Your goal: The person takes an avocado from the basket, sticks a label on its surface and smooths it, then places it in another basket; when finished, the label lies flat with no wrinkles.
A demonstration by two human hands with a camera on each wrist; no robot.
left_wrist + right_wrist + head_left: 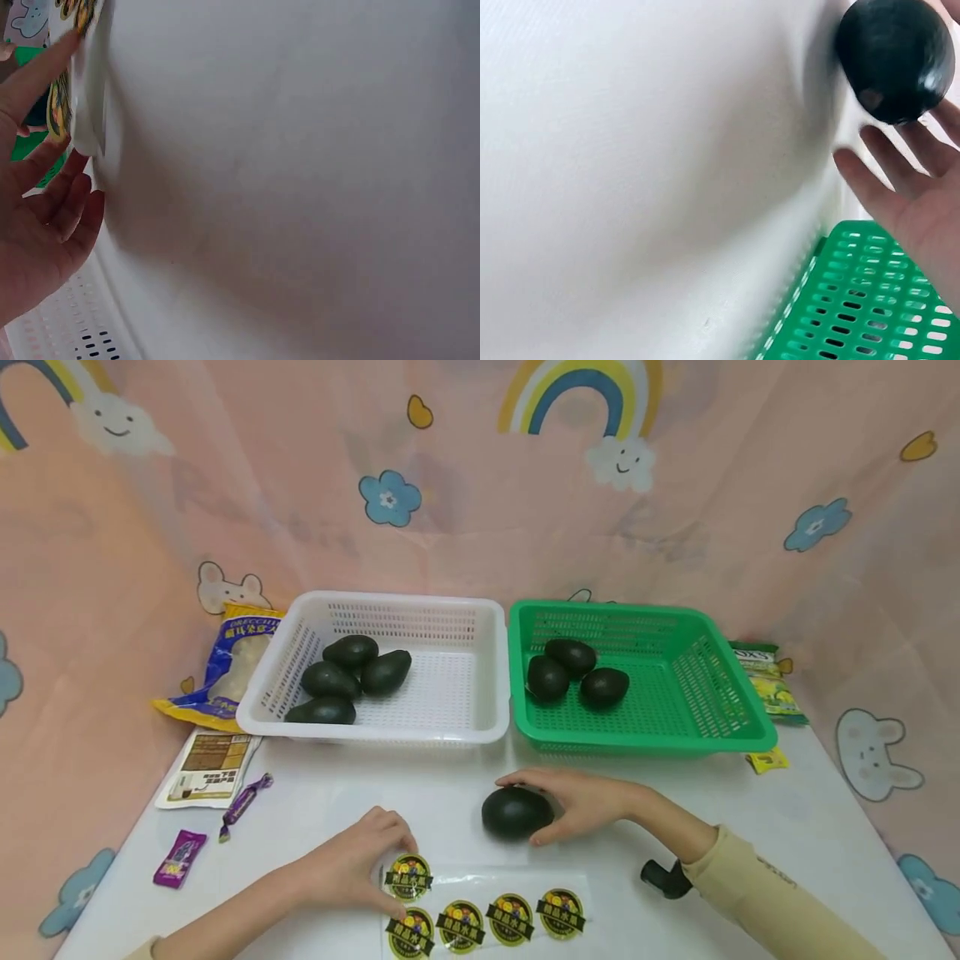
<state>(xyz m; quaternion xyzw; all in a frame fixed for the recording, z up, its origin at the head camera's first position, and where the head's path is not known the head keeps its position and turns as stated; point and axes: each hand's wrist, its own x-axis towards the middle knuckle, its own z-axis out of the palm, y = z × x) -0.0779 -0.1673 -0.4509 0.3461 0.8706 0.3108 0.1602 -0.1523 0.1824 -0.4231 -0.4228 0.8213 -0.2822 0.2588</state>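
In the head view, a dark avocado [517, 813] sits near the middle of the white table. My right hand [573, 802] holds it between the fingers on the far side and the thumb on the near side. In the right wrist view, the lower fingers stand spread below the avocado [896, 60]. My left hand [356, 860] lies at the left edge of a clear sheet of round stickers [510, 919]. Its thumb and fingers are apart, touching the sheet beside two stickers; the left wrist view also shows the spread fingers [79, 202].
Behind stand a white basket [435, 732] and a green basket [652, 739], each with several or 3 avocados. Snack bags [225, 672], a purple candy [180, 858] and another wrapped candy [243, 806] lie left. A black object [663, 878] lies by the right forearm.
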